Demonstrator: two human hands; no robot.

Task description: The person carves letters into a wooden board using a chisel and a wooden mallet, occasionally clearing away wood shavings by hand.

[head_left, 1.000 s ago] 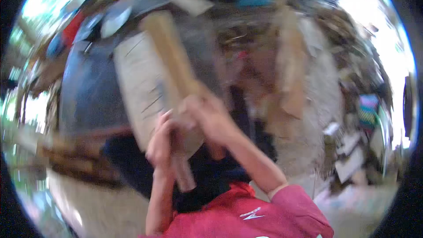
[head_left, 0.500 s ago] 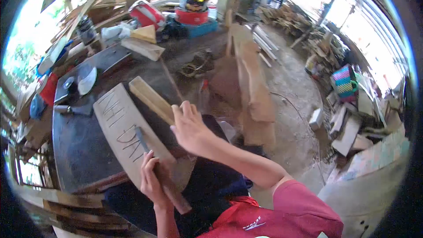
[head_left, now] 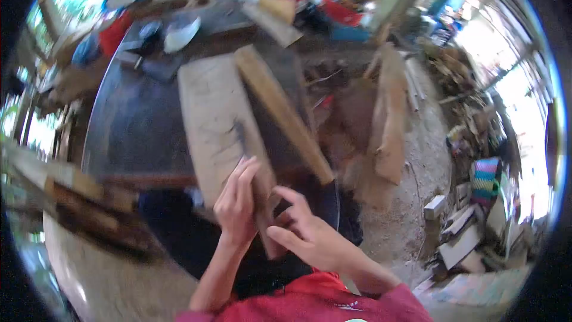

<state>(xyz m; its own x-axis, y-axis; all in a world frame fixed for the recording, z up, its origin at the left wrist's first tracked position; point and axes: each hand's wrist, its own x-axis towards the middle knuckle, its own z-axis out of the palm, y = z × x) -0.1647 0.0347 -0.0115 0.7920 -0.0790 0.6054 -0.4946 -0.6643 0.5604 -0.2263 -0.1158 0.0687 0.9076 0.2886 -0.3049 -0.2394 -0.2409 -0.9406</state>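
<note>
My left hand [head_left: 237, 206] is wrapped round a chisel-like tool [head_left: 269, 241], whose wooden handle points down toward my body and whose dark metal blade lies over the board. Close to the handle's right side, my right hand [head_left: 298, 226] has its fingers apart and holds nothing. Beneath the blade is a long light-brown board [head_left: 208, 104] with dark carved marks, blurred now. To its right a narrow wooden bar [head_left: 283, 110] lies slanted on the dark table, with its near end past the table edge.
On the dark table [head_left: 137, 137] are a white oval piece [head_left: 182, 34] and a wooden block [head_left: 273, 24]. Right of it stands a tall plank [head_left: 390, 113]. Wood scraps, a woven colored bag [head_left: 485, 177] and a white block [head_left: 435, 207] lie on the right floor.
My right hand has let go of the wooden bar and moved down beside the tool handle. The bar now lies on the table. The view has shifted, so the table appears farther right and higher.
</note>
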